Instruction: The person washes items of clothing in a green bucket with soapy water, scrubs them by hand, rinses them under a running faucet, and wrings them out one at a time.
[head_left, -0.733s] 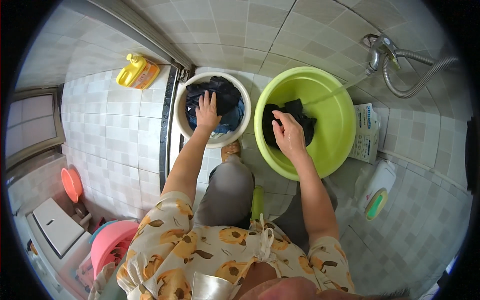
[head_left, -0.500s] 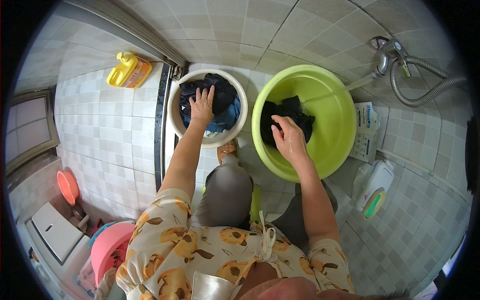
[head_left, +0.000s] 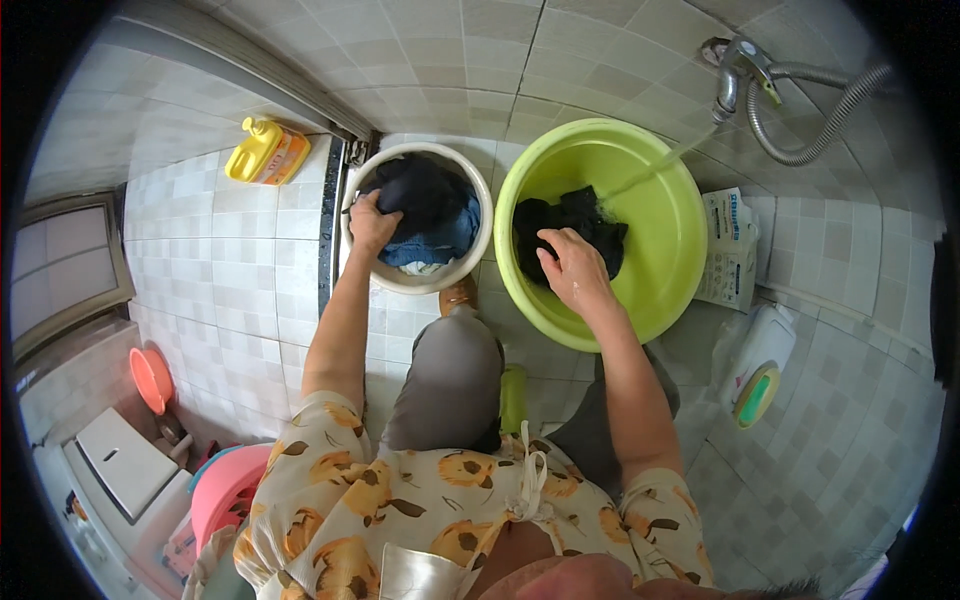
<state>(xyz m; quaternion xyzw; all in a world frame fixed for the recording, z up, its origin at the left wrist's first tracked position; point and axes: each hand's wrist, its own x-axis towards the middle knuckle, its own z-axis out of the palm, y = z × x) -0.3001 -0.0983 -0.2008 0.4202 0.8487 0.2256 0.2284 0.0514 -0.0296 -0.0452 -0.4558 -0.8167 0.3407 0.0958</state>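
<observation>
My left hand is closed on the near-left edge of a black garment in the white basin. Its fingertips are hidden in the cloth. Below that garment lies blue cloth, with a pale patterned bit of fabric at the basin's near side. Over the lime-green basin, my right hand looks wet and hovers with loosely bent fingers, thumb apart, nothing visible between them. Beneath it, wet black cloth rests on the left part of that basin's bottom. Water streams onto this cloth.
A wall tap with a coiled metal hose pours into the green basin. Beside it lean a white packet and a white bottle with a green-centred brush. Beyond the door sill stands a yellow jug; pink basins sit lower left.
My left hand has gone from lying spread on the clothes to grasping the black garment's left edge, bunching it. My right hand stays over the green basin. The whole view has shifted slightly.
</observation>
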